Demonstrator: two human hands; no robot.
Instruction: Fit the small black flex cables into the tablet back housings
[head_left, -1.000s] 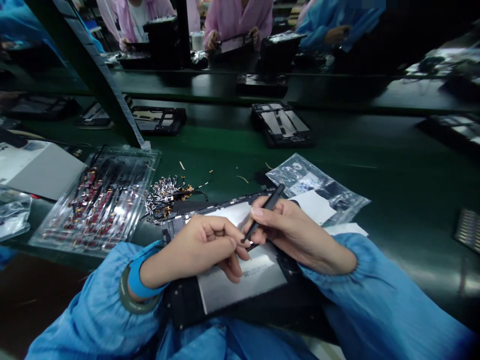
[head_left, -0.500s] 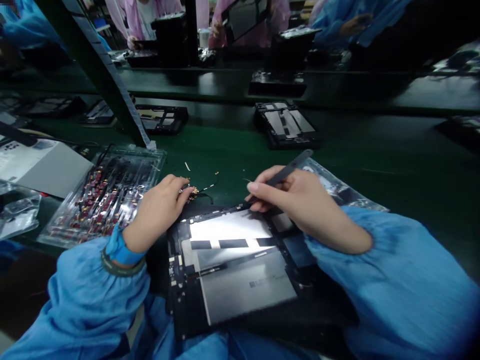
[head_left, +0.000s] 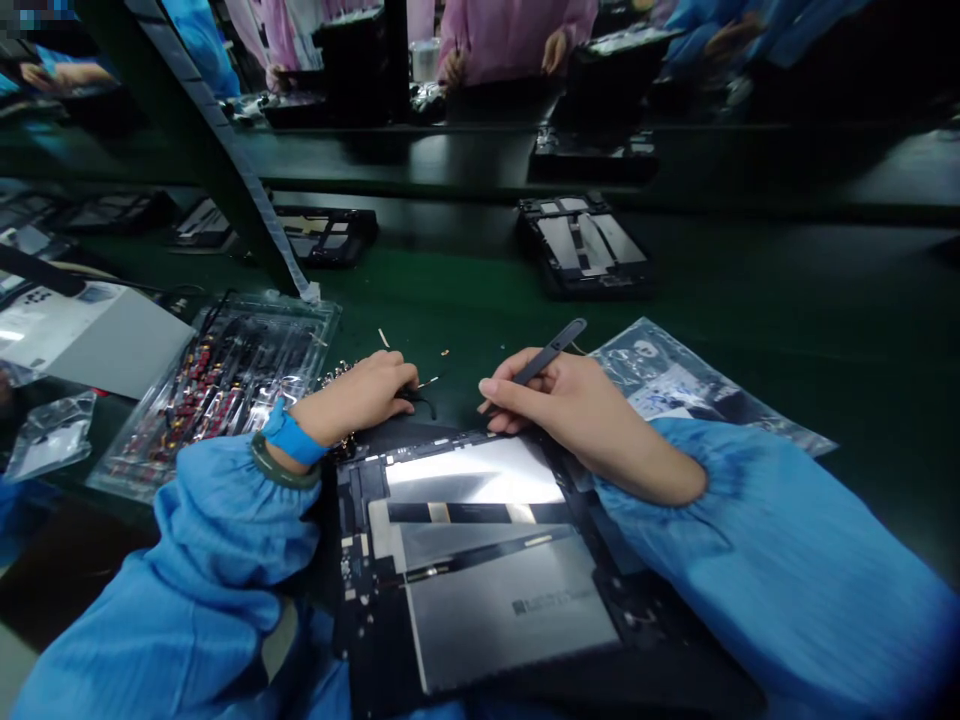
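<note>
My left hand [head_left: 364, 393] is closed over the bench, its fingertips on a thin black cable [head_left: 427, 402] whose ends stick out past them. A pile of small gold-tipped parts [head_left: 341, 375] lies partly hidden beneath this hand. Dark tweezers [head_left: 551, 352] are held in my right hand [head_left: 559, 400], pen-like, with their tips hidden by the fingers. That hand is at the far edge of an opened tablet [head_left: 517, 610], which lies tilted in front of me and shows silver battery plates and black strips.
At left sits a clear plastic tray [head_left: 225, 380] of cable parts, beside a white box [head_left: 120, 335]. A clear plastic bag [head_left: 690, 385] lies to the right. Further back are more opened devices [head_left: 589, 245] and a slanted green post [head_left: 217, 150]. Co-workers' hands show across the bench.
My left hand has moved right from the pile onto the thin cable. My right hand has shifted slightly left with the tweezers. Across the bench, a co-worker's raised panel has gone from view.
</note>
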